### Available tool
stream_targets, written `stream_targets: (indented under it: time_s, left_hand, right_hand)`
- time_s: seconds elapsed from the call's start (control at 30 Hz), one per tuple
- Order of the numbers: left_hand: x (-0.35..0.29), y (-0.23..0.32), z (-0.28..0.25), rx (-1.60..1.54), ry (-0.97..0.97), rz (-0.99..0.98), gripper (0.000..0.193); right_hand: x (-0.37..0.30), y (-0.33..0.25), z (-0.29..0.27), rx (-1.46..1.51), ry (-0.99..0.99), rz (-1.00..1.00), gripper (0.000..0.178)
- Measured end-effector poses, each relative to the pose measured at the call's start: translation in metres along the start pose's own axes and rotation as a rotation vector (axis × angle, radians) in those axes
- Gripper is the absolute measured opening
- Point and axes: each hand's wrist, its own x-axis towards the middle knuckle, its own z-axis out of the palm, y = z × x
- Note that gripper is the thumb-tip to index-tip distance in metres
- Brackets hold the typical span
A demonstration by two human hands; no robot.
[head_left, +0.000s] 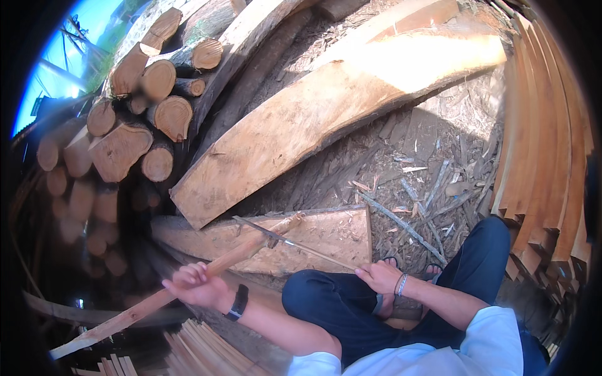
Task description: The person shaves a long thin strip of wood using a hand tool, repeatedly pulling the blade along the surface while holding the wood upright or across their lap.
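My left hand (199, 287) is closed around a long, rough-hewn wooden pole (128, 316), which slants from the lower left up to the middle. In my right hand (379, 276) is the end of a long-handled knife (316, 253), with a thin wooden handle and a narrow metal blade. The blade crosses the pole near its upper end, where the wood looks notched. Beneath that end lies a flat plank (342, 229) with small shavings on it.
A thick slab of wood (282, 125) lies beyond the plank. Cut logs (172, 118) are stacked at the left. Sawn boards (539, 125) stand along the right, and thin slats (204, 351) lie at lower left. Sticks (401, 219) and bark litter the ground.
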Motion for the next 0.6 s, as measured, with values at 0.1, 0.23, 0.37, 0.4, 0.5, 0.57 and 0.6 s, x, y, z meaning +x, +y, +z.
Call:
stream_targets:
  time_s: [0.1, 0.23, 0.37, 0.4, 0.5, 0.57, 0.6]
  left_hand:
    - [0.000, -0.001, 0.002, 0.004, 0.010, -0.003, 0.052]
    - [0.000, 0.001, -0.005, 0.027, 0.022, 0.000, 0.051]
    - [-0.001, -0.002, 0.003, -0.010, -0.015, -0.013, 0.054]
    - [-0.001, -0.003, 0.004, -0.007, -0.007, -0.014, 0.053]
    - [-0.002, 0.002, 0.001, 0.018, 0.034, -0.012, 0.051]
    - [0.000, 0.002, -0.002, 0.025, 0.060, -0.013, 0.052]
    - [-0.001, 0.001, -0.001, 0.024, 0.080, -0.013, 0.052]
  right_hand:
    - [0.008, 0.017, 0.005, -0.038, 0.021, 0.062, 0.045]
    - [-0.004, -0.009, 0.003, -0.004, -0.021, -0.060, 0.052]
    - [0.021, 0.053, 0.020, 0.003, 0.027, 0.170, 0.055]
    - [0.017, 0.050, 0.024, -0.080, 0.064, 0.142, 0.055]
    - [0.003, 0.025, 0.021, -0.107, 0.033, 0.100, 0.053]
    - [0.000, 0.014, 0.009, -0.046, -0.037, 0.038, 0.052]
    - [-0.003, 0.008, 0.000, -0.024, -0.072, 0.007, 0.051]
